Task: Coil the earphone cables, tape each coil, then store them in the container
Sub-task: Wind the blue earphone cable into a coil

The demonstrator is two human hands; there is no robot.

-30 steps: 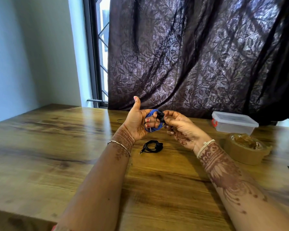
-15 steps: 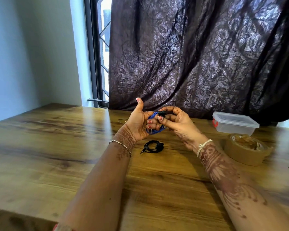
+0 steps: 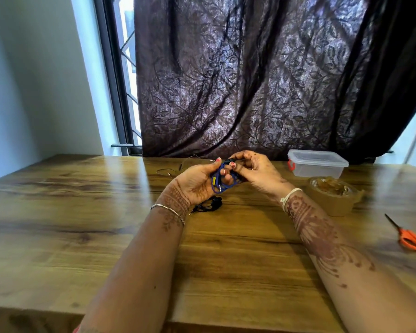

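Your left grip (image 3: 197, 186) is curled round the blue coil (image 3: 222, 183) and holds it above the tabletop (image 3: 82, 224), toward the far edge. Your right grip (image 3: 258, 173) pinches a dark piece at the coil's top; I cannot tell what that piece is. Your fingers cover much of the coil, but a yellow mark and a metal plug show low on it.

Below your left wrist a black coil (image 3: 209, 205) lies on the tabletop, partly hidden by that wrist. Beyond your left grip a thin wire (image 3: 165, 171) lies loose near the curtain (image 3: 250, 80). To your right stands the container (image 3: 317, 168), lid on, and just in front of it the tape (image 3: 332, 199) lies flat. Scissors (image 3: 410, 236) lie at the right edge, well apart from both grips.

The tabletop runs back to a pale wall (image 3: 34, 92) on the left and a dark-framed window (image 3: 124, 80) with a grille, which the curtain mostly covers.

The tabletop is glossy brown wood grain with dark streaks. The container is clear plastic, rectangular with rounded corners, with a red clasp at its left end. The tape is a wide brown roll. The scissors have orange handles. The curtain is dark, thin and leaf-patterned, hanging in folds. A metal bracelet (image 3: 168, 210) sits on your left wrist and a white thread (image 3: 290, 195) on your right.
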